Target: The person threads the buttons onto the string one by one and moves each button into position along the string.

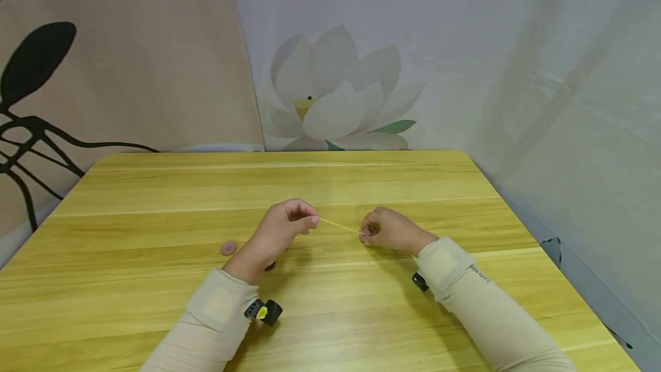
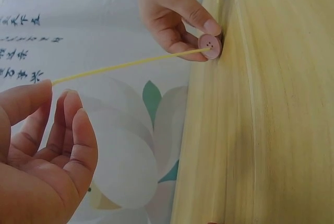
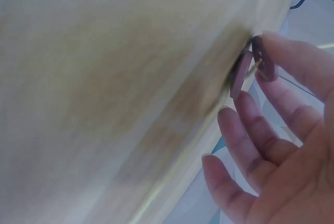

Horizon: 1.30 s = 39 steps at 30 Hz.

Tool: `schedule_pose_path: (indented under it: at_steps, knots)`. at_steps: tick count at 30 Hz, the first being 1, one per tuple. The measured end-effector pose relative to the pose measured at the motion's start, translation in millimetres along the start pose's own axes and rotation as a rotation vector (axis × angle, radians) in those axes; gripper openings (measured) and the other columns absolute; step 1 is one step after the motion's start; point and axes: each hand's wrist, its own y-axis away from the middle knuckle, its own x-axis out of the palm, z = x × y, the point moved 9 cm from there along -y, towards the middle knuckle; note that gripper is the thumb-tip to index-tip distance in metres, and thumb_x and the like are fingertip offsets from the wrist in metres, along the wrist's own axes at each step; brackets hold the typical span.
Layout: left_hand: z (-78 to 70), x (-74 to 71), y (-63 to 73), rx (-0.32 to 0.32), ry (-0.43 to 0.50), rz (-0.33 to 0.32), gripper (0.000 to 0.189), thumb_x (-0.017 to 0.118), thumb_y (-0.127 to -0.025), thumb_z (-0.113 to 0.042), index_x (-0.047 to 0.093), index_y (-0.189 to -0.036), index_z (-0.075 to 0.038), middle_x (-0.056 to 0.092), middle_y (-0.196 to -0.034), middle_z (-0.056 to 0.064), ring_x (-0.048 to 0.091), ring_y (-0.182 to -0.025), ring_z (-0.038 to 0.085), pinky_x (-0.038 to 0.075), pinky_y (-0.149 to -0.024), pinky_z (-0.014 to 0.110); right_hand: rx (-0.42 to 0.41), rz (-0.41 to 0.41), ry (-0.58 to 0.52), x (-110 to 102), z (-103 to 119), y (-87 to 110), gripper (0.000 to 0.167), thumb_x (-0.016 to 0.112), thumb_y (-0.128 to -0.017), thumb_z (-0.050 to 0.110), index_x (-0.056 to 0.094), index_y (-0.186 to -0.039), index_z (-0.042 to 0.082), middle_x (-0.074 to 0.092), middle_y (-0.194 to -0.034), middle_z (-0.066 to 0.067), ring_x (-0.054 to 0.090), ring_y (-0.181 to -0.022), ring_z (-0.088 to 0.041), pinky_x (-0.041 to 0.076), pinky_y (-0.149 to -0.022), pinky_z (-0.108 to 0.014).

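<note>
A thin yellow string (image 1: 338, 224) runs taut between the two hands over the wooden table. My left hand (image 1: 284, 224) pinches one end between thumb and forefinger, its other fingers loosely curled. On the right, my right hand (image 1: 392, 229) pinches a pinkish four-hole button (image 2: 210, 46) at its rim, low over the table. The string leads to a hole in that button. A second button (image 3: 241, 75) is close behind the pinched button (image 3: 266, 65) in the right wrist view, with a short piece of string between them. Whether this second button touches the table I cannot tell.
One pink button (image 1: 228, 248) lies flat on the table (image 1: 330, 326), left of the left forearm. A darker button (image 1: 270, 266) is partly hidden by the left wrist. A printed cloth (image 1: 465, 73) with a lotus hangs behind the table's far edge.
</note>
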Motion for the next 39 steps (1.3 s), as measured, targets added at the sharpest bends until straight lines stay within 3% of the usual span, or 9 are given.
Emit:
schedule_pose_path:
  at_steps: [9,13,20,22,29,39]
  knots:
    - [1.4,0.6,-0.5,-0.01,-0.01,-0.006,0.008,0.062,-0.093,-0.008,0.064,-0.097,-0.001,0.063,-0.09,0.007,0.058,-0.093,0.033,0.049,-0.086,0.048,0.033,0.006,0.04,0.3,-1.1,1.6,0.011,0.072,-0.088,0.017,0.07,-0.096,0.01,0.057,-0.09,0.002,0.049,-0.084,-0.013,0.046,-0.081,-0.032]
    - [5.0,1.4,-0.8,-0.028,-0.024,-0.011,0.008,0.061,-0.094,-0.009,0.064,-0.097,-0.002,0.063,-0.091,0.007,0.057,-0.094,0.033,0.049,-0.086,0.047,0.049,0.014,0.006,0.4,-1.5,2.0,0.014,0.072,-0.088,0.019,0.07,-0.098,0.01,0.059,-0.093,0.001,0.051,-0.087,-0.016,0.046,-0.083,-0.035]
    - [6.2,2.8,0.7,-0.035,-0.023,-0.012,0.008,0.061,-0.094,-0.009,0.064,-0.097,-0.002,0.063,-0.094,0.013,0.058,-0.087,0.022,0.048,-0.086,0.048,0.15,-0.044,-0.112,-8.6,-7.1,5.0,0.04,0.074,-0.087,0.026,0.064,-0.12,0.006,0.058,-0.123,-0.009,0.054,-0.115,-0.029,0.044,-0.097,-0.045]
    - [5.4,3.0,0.9,-0.029,-0.019,-0.009,0.008,0.06,-0.094,-0.008,0.064,-0.097,-0.001,0.063,-0.096,0.016,0.058,-0.087,0.021,0.048,-0.086,0.048,0.162,-0.07,-0.123,-12.7,-6.4,5.5,0.039,0.072,-0.089,0.024,0.062,-0.122,0.006,0.057,-0.125,-0.009,0.051,-0.117,-0.029,0.042,-0.098,-0.046]
    - [6.1,4.6,-0.1,-0.026,-0.008,-0.005,0.008,0.06,-0.094,-0.008,0.063,-0.097,-0.001,0.063,-0.091,0.008,0.056,-0.096,0.038,0.049,-0.086,0.048,0.126,-0.154,-0.188,-22.8,6.1,7.3,0.033,0.061,-0.095,0.018,0.059,-0.125,0.003,0.059,-0.125,-0.01,0.051,-0.115,-0.028,0.042,-0.096,-0.045]
    - [7.8,5.4,-2.0,-0.036,-0.021,-0.004,0.008,0.061,-0.094,-0.009,0.063,-0.097,-0.002,0.063,-0.09,0.007,0.058,-0.094,0.035,0.048,-0.086,0.049,0.117,-0.207,-0.235,-24.2,15.7,7.0,0.031,0.06,-0.097,0.02,0.061,-0.125,0.007,0.061,-0.118,-0.007,0.055,-0.108,-0.024,0.045,-0.089,-0.043]
